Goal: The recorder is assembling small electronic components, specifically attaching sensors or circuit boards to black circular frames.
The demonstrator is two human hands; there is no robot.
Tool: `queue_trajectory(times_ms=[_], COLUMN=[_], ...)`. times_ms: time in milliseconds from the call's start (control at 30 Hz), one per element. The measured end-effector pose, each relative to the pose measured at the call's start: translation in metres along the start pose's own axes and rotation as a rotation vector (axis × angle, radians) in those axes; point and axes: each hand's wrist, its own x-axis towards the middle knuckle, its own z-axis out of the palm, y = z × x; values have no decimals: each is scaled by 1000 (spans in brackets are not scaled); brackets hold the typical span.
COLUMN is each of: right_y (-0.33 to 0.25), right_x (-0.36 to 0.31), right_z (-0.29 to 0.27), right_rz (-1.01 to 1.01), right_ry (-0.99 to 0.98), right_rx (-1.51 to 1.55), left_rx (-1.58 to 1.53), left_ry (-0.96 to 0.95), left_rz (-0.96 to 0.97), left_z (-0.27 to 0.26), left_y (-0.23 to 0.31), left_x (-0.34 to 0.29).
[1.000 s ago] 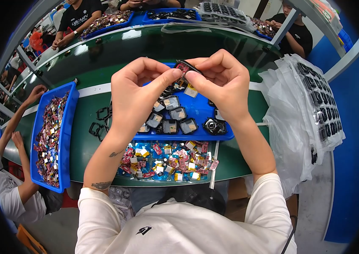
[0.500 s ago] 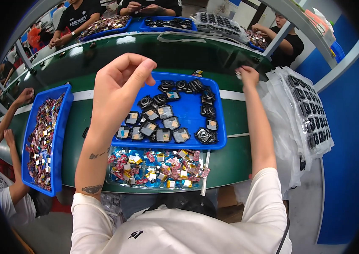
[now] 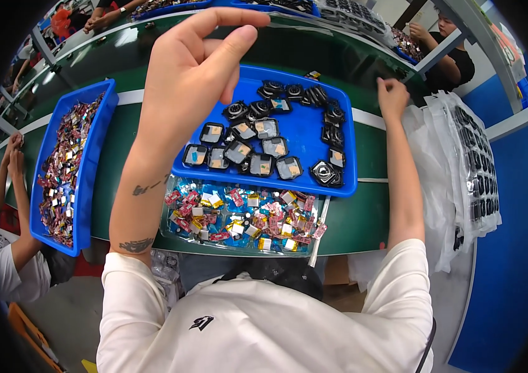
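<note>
Left hand and right hand have drawn apart from the dark piece they shared

Since a second ago the two have gone from meeting over the blue tray to opposite sides of it. Taking that tray as the clock face, the left hand is raised between ten and eleven o'clock, loosely open, index finger stretched out near the thumb, nothing visible between the tips. The right hand is past the rim, between two and three, fingers bent; whether they hold anything cannot be told.

Closest in, dark watch-like cases lie in the tray. Mostly grey-faced ones with tan patches crowd from the centre toward six and nine; blacker ones curve from about ten round to four. They look light and stiff, with smooth shells that could slip. Thumb and finger on opposite outer edges would suit, keeping off the grey side, which may mark easily.

At six o'clock, a clear tray carries small red boards with silvery, yellow-edged cells. These are probably very light and fragile: better lifted by the board's edges than squeezed at the cell.

Farther out on the green worktop, a blue bin heaped with similar pieces stands between eight and nine. Pale plastic packing with black cases is stacked at three.
</note>
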Motion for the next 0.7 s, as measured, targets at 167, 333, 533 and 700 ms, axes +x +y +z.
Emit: queue_trajectory(times_ms=[167,333,533,700], right_y=[-172,-228,-222,-227], right_x=[-69,-133,-146,-116], right_z=[-89,-138,-132,-146], right_rz=[-408,-861,-854,-541], right_ry=[-601,-838,-781,-562], right_rx=[725,621,681,928], left_rx=[82,82,178,291], left_ry=[17,-69,-240,-477], left_rz=[13,82,117,-12], left_z=[1,2,5,5], left_y=[-5,-4,-2,1], left_x=[-6,-6,-11,-18])
